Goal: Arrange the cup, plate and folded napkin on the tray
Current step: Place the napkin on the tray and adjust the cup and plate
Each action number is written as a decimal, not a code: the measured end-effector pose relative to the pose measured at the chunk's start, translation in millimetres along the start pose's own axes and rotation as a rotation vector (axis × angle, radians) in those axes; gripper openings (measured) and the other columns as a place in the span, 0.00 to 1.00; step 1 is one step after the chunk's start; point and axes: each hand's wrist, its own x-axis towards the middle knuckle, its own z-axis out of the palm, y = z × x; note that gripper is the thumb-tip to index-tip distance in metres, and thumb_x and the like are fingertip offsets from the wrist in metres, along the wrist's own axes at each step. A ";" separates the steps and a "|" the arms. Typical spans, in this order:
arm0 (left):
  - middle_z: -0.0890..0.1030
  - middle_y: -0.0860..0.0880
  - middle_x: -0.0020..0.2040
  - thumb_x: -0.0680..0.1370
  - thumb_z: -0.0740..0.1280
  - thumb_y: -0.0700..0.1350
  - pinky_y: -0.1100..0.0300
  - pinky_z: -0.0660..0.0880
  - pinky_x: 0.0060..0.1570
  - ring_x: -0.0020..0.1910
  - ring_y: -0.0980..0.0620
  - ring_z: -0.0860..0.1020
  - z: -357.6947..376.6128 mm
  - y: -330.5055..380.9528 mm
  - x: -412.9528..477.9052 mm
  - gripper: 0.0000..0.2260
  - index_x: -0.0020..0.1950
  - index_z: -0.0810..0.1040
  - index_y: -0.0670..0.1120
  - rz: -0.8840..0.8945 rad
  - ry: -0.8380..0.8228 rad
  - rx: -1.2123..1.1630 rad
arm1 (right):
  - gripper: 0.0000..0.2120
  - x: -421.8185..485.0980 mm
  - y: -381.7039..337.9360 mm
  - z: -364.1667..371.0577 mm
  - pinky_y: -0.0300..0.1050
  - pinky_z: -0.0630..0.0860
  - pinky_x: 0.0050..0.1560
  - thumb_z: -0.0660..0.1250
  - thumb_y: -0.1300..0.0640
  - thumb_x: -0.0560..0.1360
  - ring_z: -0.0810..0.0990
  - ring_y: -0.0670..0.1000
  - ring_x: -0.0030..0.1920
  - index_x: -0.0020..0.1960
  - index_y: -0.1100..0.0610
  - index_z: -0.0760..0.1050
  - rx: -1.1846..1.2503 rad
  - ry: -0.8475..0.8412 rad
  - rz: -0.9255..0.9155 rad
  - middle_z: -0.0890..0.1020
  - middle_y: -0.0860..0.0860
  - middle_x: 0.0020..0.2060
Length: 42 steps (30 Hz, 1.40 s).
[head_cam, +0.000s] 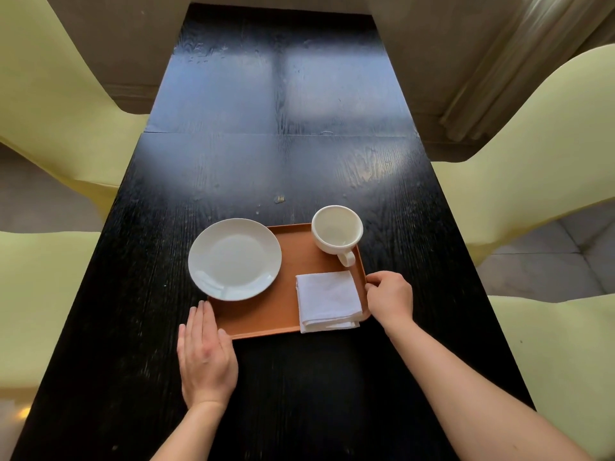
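Note:
An orange-brown tray [266, 314] lies on the black table. A white plate [234, 259] rests on its left part and overhangs the left rim. At the tray's far right corner stands a white cup [336, 232], empty, handle pointing toward me. A folded white napkin [327, 301] lies on the near right part, its front edge slightly over the rim. My left hand [206, 354] lies flat, fingers together, against the tray's near left corner. My right hand [389, 297] is curled at the tray's right rim, fingertips touching it.
The long black wooden table [283, 161] stretches away from me. Pale yellow chairs stand on both sides, two on the left [50, 94] and two on the right [532, 161]. A small crumb or mark [279, 199] lies beyond the tray.

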 end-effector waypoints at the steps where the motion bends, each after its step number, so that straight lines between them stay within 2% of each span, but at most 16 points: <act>1: 0.66 0.39 0.77 0.81 0.56 0.39 0.44 0.52 0.79 0.78 0.43 0.61 -0.2 -0.6 0.1 0.23 0.76 0.62 0.35 -0.007 0.003 -0.015 | 0.09 -2.5 0.9 0.5 0.43 0.74 0.44 0.66 0.61 0.79 0.80 0.49 0.45 0.51 0.55 0.85 0.000 -0.002 -0.004 0.85 0.50 0.45; 4: 0.66 0.38 0.77 0.81 0.59 0.37 0.44 0.52 0.78 0.78 0.43 0.61 0.1 -2.0 0.3 0.22 0.76 0.63 0.35 -0.015 0.007 -0.025 | 0.09 -8.9 5.0 2.0 0.39 0.72 0.38 0.66 0.61 0.79 0.80 0.48 0.42 0.48 0.53 0.85 0.009 -0.003 -0.013 0.81 0.46 0.38; 7: 0.64 0.39 0.78 0.82 0.59 0.38 0.45 0.51 0.79 0.79 0.44 0.59 0.6 -1.2 0.1 0.23 0.76 0.63 0.36 -0.016 0.005 -0.010 | 0.09 -12.2 7.8 2.3 0.37 0.69 0.35 0.66 0.61 0.79 0.78 0.45 0.39 0.46 0.53 0.85 0.004 -0.003 -0.019 0.80 0.45 0.37; 9: 0.64 0.39 0.78 0.82 0.59 0.38 0.45 0.51 0.79 0.79 0.43 0.60 0.6 -0.3 0.2 0.23 0.76 0.63 0.36 -0.012 0.007 0.005 | 0.09 -12.3 8.3 0.4 0.37 0.70 0.36 0.66 0.61 0.78 0.79 0.46 0.40 0.48 0.54 0.85 -0.003 -0.011 -0.028 0.80 0.44 0.37; 11: 0.65 0.38 0.78 0.82 0.59 0.38 0.44 0.52 0.79 0.79 0.43 0.60 0.4 0.7 0.4 0.23 0.76 0.63 0.35 -0.015 0.007 0.011 | 0.08 -11.1 7.2 -2.5 0.40 0.72 0.41 0.67 0.60 0.78 0.81 0.50 0.46 0.52 0.55 0.84 -0.020 -0.013 -0.041 0.82 0.47 0.41; 13: 0.65 0.38 0.77 0.81 0.59 0.37 0.43 0.53 0.78 0.78 0.42 0.61 0.9 1.1 0.1 0.23 0.76 0.63 0.35 -0.017 0.012 0.009 | 0.08 -10.4 1.9 -5.9 0.43 0.74 0.46 0.67 0.57 0.79 0.81 0.51 0.49 0.55 0.56 0.83 -0.015 0.040 -0.097 0.84 0.50 0.47; 14: 0.66 0.38 0.77 0.81 0.59 0.37 0.43 0.53 0.78 0.78 0.42 0.61 1.5 1.0 0.0 0.23 0.76 0.63 0.35 -0.014 0.017 0.012 | 0.09 -10.1 -3.5 -7.2 0.44 0.74 0.46 0.67 0.54 0.79 0.80 0.50 0.48 0.54 0.56 0.83 0.012 0.077 -0.143 0.84 0.51 0.47; 16: 0.67 0.37 0.76 0.81 0.59 0.36 0.42 0.55 0.78 0.78 0.42 0.62 2.2 0.7 -0.2 0.22 0.75 0.64 0.34 -0.012 0.024 0.023 | 0.11 -9.3 -19.2 -8.3 0.46 0.76 0.45 0.68 0.48 0.78 0.80 0.49 0.45 0.49 0.55 0.83 0.072 0.091 -0.209 0.84 0.49 0.43; 18: 0.68 0.37 0.76 0.80 0.59 0.36 0.42 0.55 0.77 0.77 0.41 0.63 2.6 0.1 -0.4 0.22 0.75 0.65 0.34 -0.012 0.028 0.025 | 0.13 -6.0 -34.0 -7.4 0.47 0.76 0.43 0.69 0.46 0.77 0.80 0.49 0.43 0.45 0.55 0.83 0.106 0.036 -0.181 0.84 0.49 0.39; 23: 0.69 0.36 0.75 0.80 0.60 0.35 0.41 0.56 0.77 0.77 0.40 0.64 2.7 1.3 -0.9 0.22 0.74 0.66 0.34 -0.005 0.037 0.031 | 0.20 3.2 -45.3 -2.9 0.44 0.69 0.33 0.69 0.46 0.77 0.79 0.49 0.34 0.31 0.57 0.81 0.041 -0.015 -0.092 0.82 0.50 0.29; 27: 0.68 0.36 0.75 0.80 0.60 0.34 0.42 0.56 0.77 0.77 0.40 0.64 1.5 1.7 -1.2 0.22 0.74 0.66 0.33 -0.006 0.036 0.032 | 0.23 0.8 -42.8 -1.1 0.44 0.70 0.32 0.69 0.47 0.78 0.77 0.49 0.31 0.27 0.55 0.77 0.069 0.031 -0.070 0.78 0.50 0.25; 30: 0.69 0.36 0.74 0.79 0.61 0.34 0.42 0.56 0.77 0.76 0.40 0.64 0.8 2.6 -1.6 0.22 0.74 0.66 0.33 -0.003 0.041 0.033 | 0.21 -3.0 -42.4 0.4 0.41 0.66 0.30 0.68 0.48 0.78 0.77 0.47 0.31 0.29 0.55 0.79 0.094 0.059 -0.068 0.79 0.49 0.26; 37: 0.70 0.36 0.74 0.80 0.57 0.36 0.41 0.57 0.77 0.76 0.39 0.65 1.8 1.9 -2.1 0.21 0.73 0.67 0.33 -0.002 0.057 0.022 | 0.21 -3.5 -40.7 2.4 0.41 0.67 0.30 0.68 0.49 0.79 0.77 0.47 0.31 0.29 0.55 0.79 0.116 0.085 -0.063 0.79 0.50 0.27; 40: 0.70 0.36 0.74 0.80 0.57 0.37 0.41 0.56 0.77 0.76 0.39 0.65 0.8 3.1 -2.0 0.22 0.73 0.67 0.33 -0.004 0.054 0.019 | 0.19 -2.1 -39.5 0.9 0.44 0.75 0.34 0.68 0.47 0.79 0.81 0.50 0.34 0.32 0.55 0.80 0.138 0.051 -0.069 0.81 0.50 0.29; 42: 0.69 0.35 0.74 0.80 0.58 0.36 0.41 0.56 0.77 0.76 0.39 0.65 -0.1 4.0 -2.0 0.21 0.73 0.67 0.33 -0.005 0.047 0.020 | 0.16 -1.5 -37.7 -3.0 0.47 0.79 0.40 0.68 0.46 0.78 0.82 0.51 0.38 0.40 0.56 0.82 0.168 0.016 -0.062 0.82 0.49 0.33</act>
